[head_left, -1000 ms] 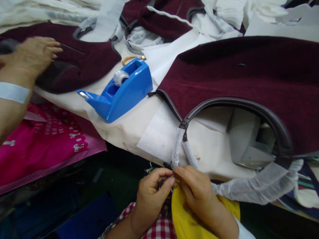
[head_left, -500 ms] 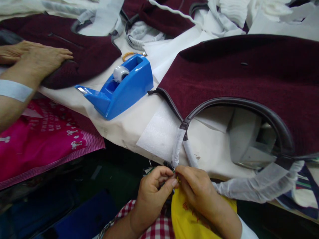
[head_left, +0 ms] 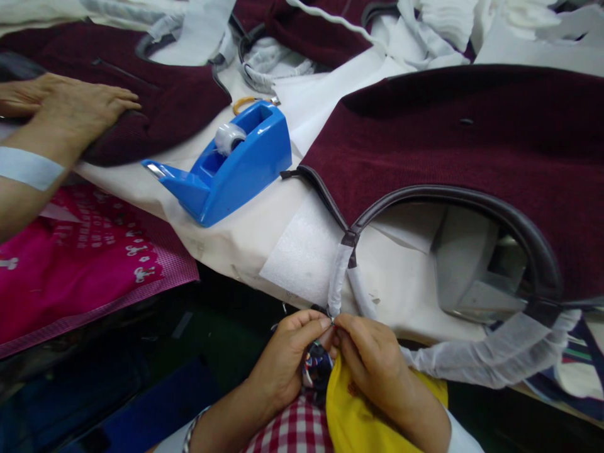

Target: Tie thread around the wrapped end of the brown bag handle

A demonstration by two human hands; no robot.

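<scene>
My left hand (head_left: 285, 355) and my right hand (head_left: 375, 352) meet fingertip to fingertip at the table's front edge. Both are closed in a pinch at the lower end of a white-wrapped strap (head_left: 340, 280); what the fingertips grip is too small to make out. The strap runs up to a maroon bag (head_left: 438, 138) with dark brown piping, spread on the table. A dark patterned item (head_left: 317, 365) shows just below my left fingers. Yellow cloth (head_left: 361, 412) lies under my right hand, over red checked cloth (head_left: 292, 431).
A blue tape dispenser (head_left: 236, 176) stands on the cream-covered table (head_left: 226, 251), with yellow-handled scissors (head_left: 245, 104) behind it. At left, a co-worker's hands (head_left: 80, 107) rest on another maroon bag (head_left: 184, 94). White paper (head_left: 306, 251) lies near the edge. Wrapped handle (head_left: 491, 355) hangs at right.
My left hand has turned, its thumb and finger now pinching higher at the strap's end and its wrist shifted left. The dark patterned item has come into sight. My right hand has hardly moved.
</scene>
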